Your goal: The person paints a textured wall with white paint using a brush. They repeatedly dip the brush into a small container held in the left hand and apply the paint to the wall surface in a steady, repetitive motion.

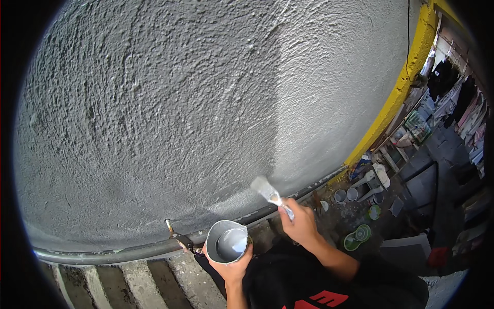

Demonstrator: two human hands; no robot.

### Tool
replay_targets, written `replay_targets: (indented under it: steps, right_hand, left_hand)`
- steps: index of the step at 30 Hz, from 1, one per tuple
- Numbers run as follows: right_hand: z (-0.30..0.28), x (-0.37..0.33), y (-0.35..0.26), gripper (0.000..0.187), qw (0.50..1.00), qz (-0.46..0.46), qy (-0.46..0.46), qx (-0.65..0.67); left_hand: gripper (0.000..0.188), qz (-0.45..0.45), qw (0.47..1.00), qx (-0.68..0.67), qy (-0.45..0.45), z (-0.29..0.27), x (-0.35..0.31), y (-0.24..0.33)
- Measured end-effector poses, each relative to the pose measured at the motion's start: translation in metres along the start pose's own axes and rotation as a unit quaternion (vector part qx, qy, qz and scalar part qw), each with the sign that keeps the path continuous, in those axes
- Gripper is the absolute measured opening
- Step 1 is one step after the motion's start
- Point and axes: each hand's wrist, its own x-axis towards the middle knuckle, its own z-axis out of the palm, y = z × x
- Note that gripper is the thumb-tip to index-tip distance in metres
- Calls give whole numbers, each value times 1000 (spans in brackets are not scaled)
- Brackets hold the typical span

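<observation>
Head view: hands grip paint can and brush near wall's bottom edge

The handle of the paintbrush is hidden inside the right hand, and the bottom of the paint can just left of that brush is covered by the left hand. Right of the brush, the small pots and tubs on the ground are too small to tell apart. Below the brush, the person's forearms and black shirt are cut off by the lower edge.
</observation>
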Motion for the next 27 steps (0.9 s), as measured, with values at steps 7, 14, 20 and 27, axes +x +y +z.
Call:
replay_targets:
  steps: [7, 14, 20, 27]
  right_hand:
    - [16, 26, -18, 25, 998, -53, 38, 20]
    - [26, -6, 17, 15, 993, 89, -69, -42]
    - [-9, 37, -44, 16, 996, 73, -7, 57]
    - [-2, 10, -88, 24, 982, -34, -10, 183]
  left_hand:
    - [94, -6, 1000, 10, 7, 3, -2, 2]
    - [94, -6, 1000, -1, 25, -6, -1, 0]
    - [95, -19, 1000, -2, 22, -10, -3, 1]
    - [97, -21, 997, 23, 70, -31, -8, 1]
